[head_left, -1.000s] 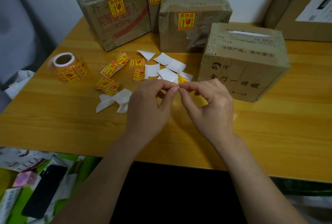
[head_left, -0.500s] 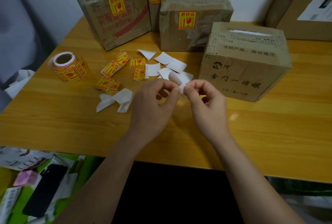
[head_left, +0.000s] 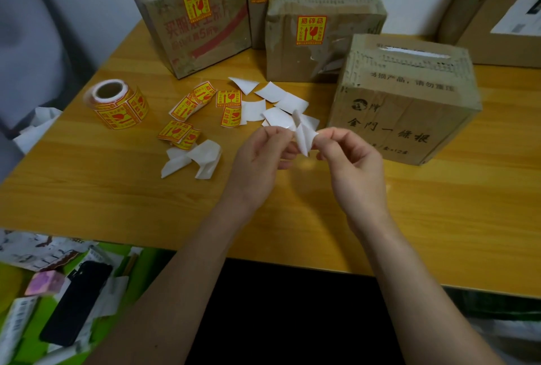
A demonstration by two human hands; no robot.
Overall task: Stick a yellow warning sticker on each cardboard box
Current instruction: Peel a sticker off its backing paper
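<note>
Honey-coloured wood grain runs across the counter [head_left: 409, 218], which butts against a pale wall at the back. Just above its middle, the sticker [head_left: 303, 137] being worked on shows only white faces, folded open between two sets of fingertips: the left hand [head_left: 260, 159] pinches one flap with thumb and forefinger, the right hand [head_left: 348, 159] pinches the other, both with fingers curled and the paper held clear of the wood. Which flap is sticker and which is backing I cannot tell.

Just beyond the hands lie several white backing papers [head_left: 275, 101], and left of those a scatter of loose yellow stickers [head_left: 202, 107] (some curling, some overlapping). Two more crumpled white pieces [head_left: 199, 159] sit nearer the front edge. A sticker roll [head_left: 117, 104] stands on its end toward the left side.

To the right of the hands stands an unlabelled box [head_left: 404, 107], its front printed with dark characters and bearing no yellow sticker on any face in view. Behind, against the wall, three labelled boxes [head_left: 319, 33] each carry a yellow sticker on the front; the leftmost is tilted back. A larger carton [head_left: 503, 13] with a white shipping label fills the far right corner.

Below the counter's near edge at lower left, a green bin [head_left: 140, 259] holds paper scraps and a black phone [head_left: 76, 306].
</note>
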